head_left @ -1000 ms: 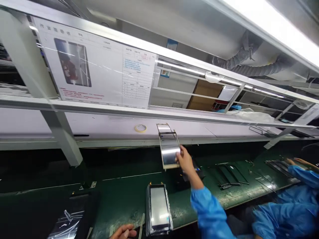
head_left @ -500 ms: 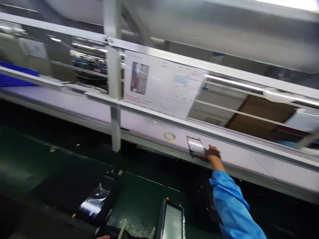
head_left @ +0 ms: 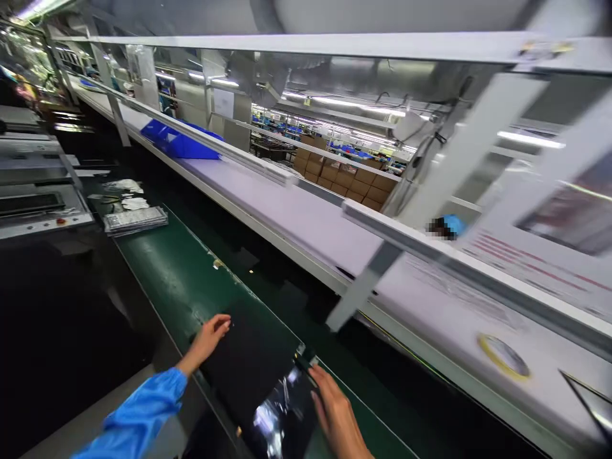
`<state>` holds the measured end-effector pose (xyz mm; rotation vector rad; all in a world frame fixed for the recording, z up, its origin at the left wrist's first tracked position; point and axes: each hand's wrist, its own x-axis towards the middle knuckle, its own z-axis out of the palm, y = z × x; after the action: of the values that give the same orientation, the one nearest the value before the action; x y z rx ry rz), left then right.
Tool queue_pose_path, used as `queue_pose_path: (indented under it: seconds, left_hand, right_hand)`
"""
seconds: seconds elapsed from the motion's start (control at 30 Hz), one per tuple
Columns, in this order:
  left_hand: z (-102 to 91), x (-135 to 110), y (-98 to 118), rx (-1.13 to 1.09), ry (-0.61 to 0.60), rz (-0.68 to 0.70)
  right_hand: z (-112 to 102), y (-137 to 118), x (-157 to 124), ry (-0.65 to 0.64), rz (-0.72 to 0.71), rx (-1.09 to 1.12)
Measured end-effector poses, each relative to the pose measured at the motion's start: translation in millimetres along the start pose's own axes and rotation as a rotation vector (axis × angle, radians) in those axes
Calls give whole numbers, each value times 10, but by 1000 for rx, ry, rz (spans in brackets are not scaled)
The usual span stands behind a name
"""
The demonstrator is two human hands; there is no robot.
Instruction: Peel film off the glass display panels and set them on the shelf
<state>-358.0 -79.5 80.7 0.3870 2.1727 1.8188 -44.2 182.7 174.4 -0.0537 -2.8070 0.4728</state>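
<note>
My left hand [head_left: 208, 341] is over the left edge of a black mat [head_left: 253, 357] on the green bench, its fingers loosely bent and nothing visible in them. Beside the mat's right edge is my right hand [head_left: 335, 408], fingers stretched towards the far corner; thumb and fingers are apart. Small dark parts lie at that corner, close to the fingertips. A shiny clear plastic film [head_left: 272, 417] rests on the mat between my hands. On the white shelf at right, a thin dark-edged panel [head_left: 593, 398] is partly cut off by the frame.
A yellow tape roll [head_left: 503, 356] lies on the white shelf [head_left: 306, 223]. Blue bins [head_left: 186, 140] stand farther along it. A slanted metal post [head_left: 363, 287] rises from the shelf's front edge. Stacked silvery strips [head_left: 136, 221] lie at the green bench's far end. Someone's blue cap shows behind the rail.
The view has swung left. My right hand has let go of the panel on the shelf and come down to the mat. My left hand has come into view over the mat.
</note>
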Motion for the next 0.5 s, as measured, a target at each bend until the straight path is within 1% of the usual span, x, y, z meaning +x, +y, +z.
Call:
queue_pose_path:
  seconds: [0.07,0.13,0.2,0.23,0.27,0.33,0.4,0.5]
  left_hand:
    - [-192,925,-85,117,21,51]
    - [-299,1807,-205,250,32,78]
    - [-343,2588,-354,379,27,80]
    - [-350,2933,-437,440,21,77]
    - [-351,3246,-524,497,11,75]
    - [-339,3788,-698,597,-17,71]
    - [-301,4231,-860,678,-51,61]
    - [-175,4733,-1052,762,-98,19]
  right_hand:
    - [488,218,800,-148,148,-125]
    - [940,508,1557,-276,353,-262]
    - [1345,827,2184,-396,529,-390]
    - [1523,990,2430,-445,591,-453]
    - [1682,1149,2628,-487,635,-509]
    - [1938,1445,2888,-543,683,-586]
    - [2124,1686,3004,-558,700,-609]
    - [2323,1936,3029,-551,717,-612]
